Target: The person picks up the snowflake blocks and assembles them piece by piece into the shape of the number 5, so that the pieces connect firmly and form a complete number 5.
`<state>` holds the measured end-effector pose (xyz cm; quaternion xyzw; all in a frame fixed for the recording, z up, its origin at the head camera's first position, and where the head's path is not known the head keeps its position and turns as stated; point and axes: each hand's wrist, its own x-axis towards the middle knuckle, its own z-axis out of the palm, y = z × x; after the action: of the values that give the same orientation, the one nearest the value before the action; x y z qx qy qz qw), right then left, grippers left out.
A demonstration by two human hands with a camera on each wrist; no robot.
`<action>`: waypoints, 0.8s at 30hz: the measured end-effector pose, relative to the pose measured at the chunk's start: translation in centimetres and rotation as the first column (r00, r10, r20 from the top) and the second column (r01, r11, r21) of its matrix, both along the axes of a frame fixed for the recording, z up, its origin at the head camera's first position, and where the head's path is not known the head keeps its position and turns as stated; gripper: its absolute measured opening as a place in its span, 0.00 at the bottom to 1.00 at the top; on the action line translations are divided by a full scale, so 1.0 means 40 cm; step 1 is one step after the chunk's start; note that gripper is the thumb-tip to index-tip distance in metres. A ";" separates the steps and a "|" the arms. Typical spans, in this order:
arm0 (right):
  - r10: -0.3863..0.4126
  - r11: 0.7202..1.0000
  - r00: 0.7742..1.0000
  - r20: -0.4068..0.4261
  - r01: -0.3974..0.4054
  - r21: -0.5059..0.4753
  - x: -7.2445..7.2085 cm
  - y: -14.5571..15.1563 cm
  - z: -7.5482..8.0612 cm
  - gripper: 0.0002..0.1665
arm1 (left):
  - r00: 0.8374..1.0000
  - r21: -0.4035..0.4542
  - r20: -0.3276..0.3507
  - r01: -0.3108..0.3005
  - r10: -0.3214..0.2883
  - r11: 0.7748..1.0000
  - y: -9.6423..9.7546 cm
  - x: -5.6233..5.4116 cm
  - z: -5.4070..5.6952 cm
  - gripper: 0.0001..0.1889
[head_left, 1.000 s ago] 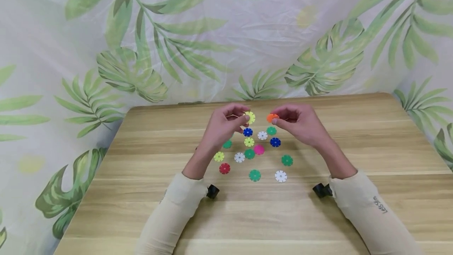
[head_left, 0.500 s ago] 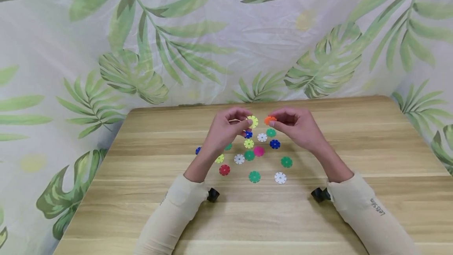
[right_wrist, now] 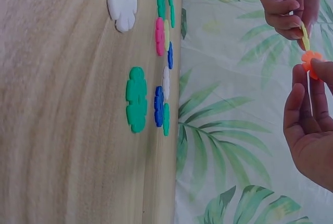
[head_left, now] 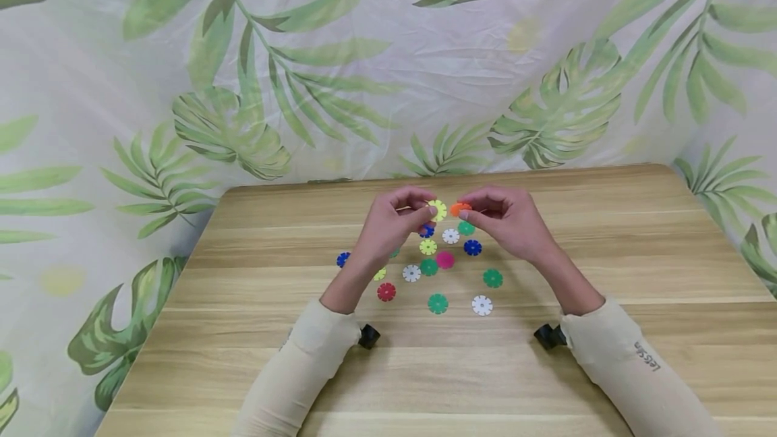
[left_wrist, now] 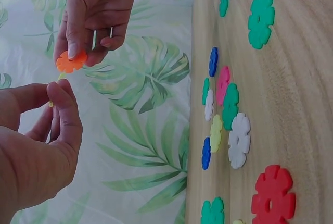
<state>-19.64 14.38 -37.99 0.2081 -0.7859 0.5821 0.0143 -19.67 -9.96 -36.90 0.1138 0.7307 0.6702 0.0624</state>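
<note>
My left hand [head_left: 393, 222] pinches a yellow notched plastic disc [head_left: 440, 210] between thumb and fingers, above the far part of the table. Facing it, my right hand [head_left: 508, 222] pinches an orange notched disc [head_left: 458, 210] in the same way. In the left wrist view the yellow disc shows nearly edge-on just below the orange disc [left_wrist: 65, 65]. From the right wrist view, the lower end of the yellow disc [right_wrist: 305, 35] comes right at the notched rim of the orange disc [right_wrist: 311, 61]. Fingertips cover part of both discs.
Flat on the wooden table [head_left: 425, 383] lie several loose discs, among them a pink disc [head_left: 445, 259], a red disc [head_left: 386, 291], a white disc [head_left: 482, 305] and a green disc [head_left: 438, 303]. A leaf-patterned cloth [head_left: 340, 86] hangs behind the table.
Both hands have come closer together, the orange disc moving left and the yellow one slightly right, so the gap between them has narrowed. The discs on the table have stayed put.
</note>
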 end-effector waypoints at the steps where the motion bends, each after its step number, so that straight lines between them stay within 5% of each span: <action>1: 0.002 1.000 1.000 0.000 -0.002 0.003 0.000 0.000 -0.001 0.10 | 1.000 0.006 0.002 0.002 -0.002 1.000 0.001 0.001 -0.001 0.10; 16: -0.011 1.000 0.999 -0.040 0.010 -0.007 0.003 -0.014 -0.011 0.09 | 1.000 0.028 0.012 -0.004 0.004 1.000 0.013 0.006 -0.006 0.11; 24: -0.027 0.999 0.994 -0.101 0.023 -0.045 0.004 -0.021 -0.013 0.07 | 0.998 0.111 0.067 -0.004 -0.004 0.994 0.016 0.006 -0.004 0.10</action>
<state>-19.46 13.54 -38.52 0.2274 -0.7738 0.5875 0.0661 -19.44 -9.34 -37.04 0.0945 0.6898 0.7132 0.0807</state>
